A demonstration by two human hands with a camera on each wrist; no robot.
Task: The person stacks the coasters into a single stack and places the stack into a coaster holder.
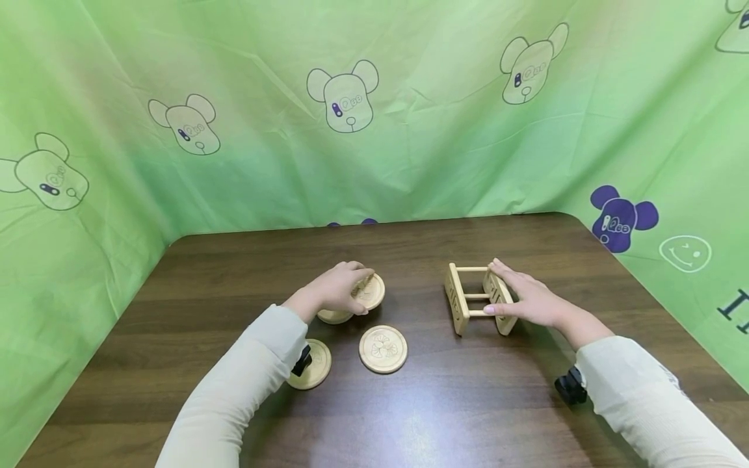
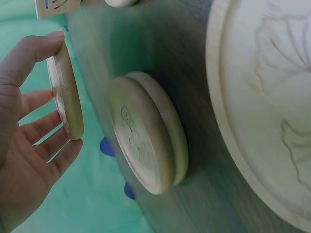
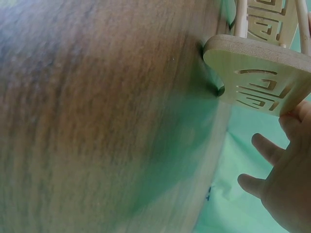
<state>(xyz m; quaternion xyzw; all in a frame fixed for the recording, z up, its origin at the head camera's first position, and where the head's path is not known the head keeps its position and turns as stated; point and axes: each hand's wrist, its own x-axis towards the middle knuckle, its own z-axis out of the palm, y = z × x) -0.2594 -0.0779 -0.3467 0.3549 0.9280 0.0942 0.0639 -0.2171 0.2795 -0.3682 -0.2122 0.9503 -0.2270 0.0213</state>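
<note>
My left hand [image 1: 336, 289] holds a round wooden coaster [image 1: 372, 294] by its edge, thumb on one side and fingertips on the other. In the left wrist view this coaster [image 2: 68, 92] is up off the table, tilted on edge. Beneath it, partly hidden by the hand in the head view, lies a stack of two coasters [image 2: 141, 136]. At the right, my right hand [image 1: 529, 299] spans the right side panel of a wooden coaster rack [image 1: 456, 299], thumb at the near end and fingers at the far end. Some of its fingers [image 3: 267, 148] stick out free of the panel.
A coaster with a carved leaf pattern [image 1: 383, 349] lies in front of the left hand. Another coaster [image 1: 310, 365] sits partly under the left forearm. The brown wood-grain table [image 1: 234, 273] backs onto a green printed cloth [image 1: 263, 162].
</note>
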